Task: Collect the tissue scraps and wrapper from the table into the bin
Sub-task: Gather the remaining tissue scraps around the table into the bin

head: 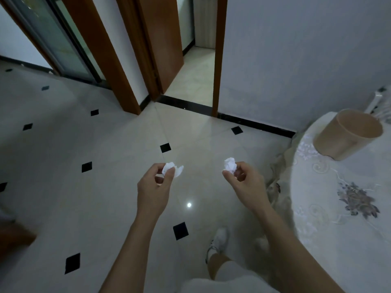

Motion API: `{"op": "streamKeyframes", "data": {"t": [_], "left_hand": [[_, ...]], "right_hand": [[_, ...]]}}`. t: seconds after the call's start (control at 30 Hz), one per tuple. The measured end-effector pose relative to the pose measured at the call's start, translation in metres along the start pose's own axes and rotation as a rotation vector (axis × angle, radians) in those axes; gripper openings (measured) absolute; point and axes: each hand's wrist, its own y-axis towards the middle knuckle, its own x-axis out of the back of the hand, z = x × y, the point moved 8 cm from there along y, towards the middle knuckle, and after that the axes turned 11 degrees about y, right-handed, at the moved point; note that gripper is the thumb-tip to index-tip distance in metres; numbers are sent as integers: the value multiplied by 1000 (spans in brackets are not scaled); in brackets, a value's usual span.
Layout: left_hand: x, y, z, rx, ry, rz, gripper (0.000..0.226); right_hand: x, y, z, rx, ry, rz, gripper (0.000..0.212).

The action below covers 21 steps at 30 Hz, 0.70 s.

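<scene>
Here, standing beside the table (330, 235), I hold a crumpled tissue scrap (171, 169) pinched between the thumb and fingertips of my left hand (153, 183). A second scrap (230, 164) is pinched the same way in my right hand (243, 180). Both hands hang over the tiled floor (101, 187), clear of the table's left edge. The beige bin (347, 138) stands upright on the table near its far edge, well apart from either hand, with its mouth open. No wrapper shows in view, and I cannot tell whether one lies on the part of the table outside the frame.

The risk from here, as I judge it, lies in the reach. The scraps are light and loosely balled, held only at the fingertips. A slack pinch, or a release short of the rim, would send them to the floor instead of into the bin. The bin looks light too and sits close to the table's edge, so a knock from my right hand on the way over could tip it or push it off.
</scene>
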Motion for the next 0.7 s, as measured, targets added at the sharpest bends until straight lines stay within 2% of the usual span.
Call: {"op": "streamKeyframes", "data": {"t": [0.3,0.7], "left_hand": [[-102,145,-108,-164,62,149,5],[-229,246,-180,-295,37,325,6]], "right_hand": [[58,157,10,-24,15,-100,15],[130,249,-29,-143,-1,-307,21]]}}
